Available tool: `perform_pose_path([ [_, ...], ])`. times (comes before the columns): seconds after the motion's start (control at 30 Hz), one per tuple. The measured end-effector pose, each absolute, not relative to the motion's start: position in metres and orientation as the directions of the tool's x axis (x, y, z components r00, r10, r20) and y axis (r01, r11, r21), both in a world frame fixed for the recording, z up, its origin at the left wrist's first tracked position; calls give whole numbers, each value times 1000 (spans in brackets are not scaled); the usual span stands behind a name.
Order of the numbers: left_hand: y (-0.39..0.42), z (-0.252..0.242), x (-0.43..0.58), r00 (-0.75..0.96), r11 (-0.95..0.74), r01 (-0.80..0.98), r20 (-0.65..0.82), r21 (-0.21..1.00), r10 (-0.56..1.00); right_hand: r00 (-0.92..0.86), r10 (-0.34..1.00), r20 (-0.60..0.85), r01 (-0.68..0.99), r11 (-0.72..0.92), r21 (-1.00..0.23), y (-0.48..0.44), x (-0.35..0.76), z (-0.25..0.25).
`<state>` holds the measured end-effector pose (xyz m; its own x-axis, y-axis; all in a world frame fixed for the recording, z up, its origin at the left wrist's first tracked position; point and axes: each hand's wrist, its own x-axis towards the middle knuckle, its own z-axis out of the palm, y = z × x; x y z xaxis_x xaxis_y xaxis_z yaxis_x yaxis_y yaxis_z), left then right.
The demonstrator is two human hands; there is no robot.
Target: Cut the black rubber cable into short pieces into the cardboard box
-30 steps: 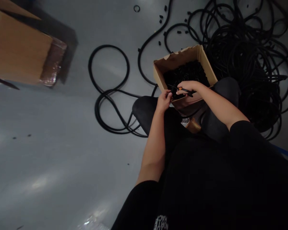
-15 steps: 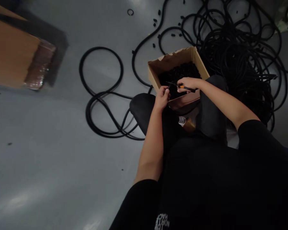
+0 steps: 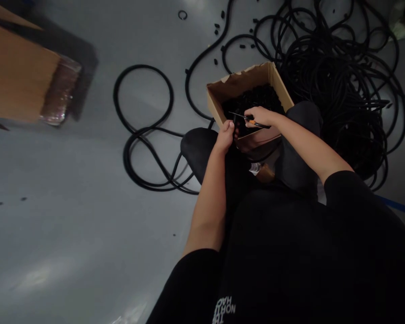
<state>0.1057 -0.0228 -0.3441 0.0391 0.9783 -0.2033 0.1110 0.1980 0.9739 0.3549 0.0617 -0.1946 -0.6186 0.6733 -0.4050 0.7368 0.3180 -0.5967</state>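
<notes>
Grey floor [image 3: 87, 225] carries tangled black rubber cord [image 3: 344, 103] beside a cardboard box [image 3: 243, 83] held between the person's knees [image 3: 199, 150], filled with short black pieces [image 3: 256, 99]. The right hand [image 3: 261, 117] closes on orange-handled scissors [image 3: 256, 123] over the box; the left hand [image 3: 225, 137] curls at its rim, and whether it holds anything cannot be told.

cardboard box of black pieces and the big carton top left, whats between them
Head view: a loop of black cord lies on the grey floor between the cardboard box and the carton.
</notes>
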Motion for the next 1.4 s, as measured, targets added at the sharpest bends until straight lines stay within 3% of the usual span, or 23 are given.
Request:
perform_pose_path([
  [0.17,-22,-333,105,48,255,91,-260,963,964,-625,637,-451,737,292,-610,59,355,-199],
  [0.37,-26,-326,105,231,249,137,-275,959,933,-645,565,-515,757,382,-529,53,355,-201],
  [0.67,-27,-314,100,84,334,32,-336,942,938,-630,654,-419,736,330,-591,63,352,-199],
  [0.9,-23,-316,99,37,322,12,-322,947,946,-571,656,-494,750,172,-639,54,357,-193],
  [1.13,-21,-324,107,-21,358,53,-357,932,934,-634,579,-513,763,358,-539,55,349,-203],
  [1.4,-18,-330,112,78,276,99,-284,956,956,-643,593,-485,749,352,-562,60,339,-212],
])
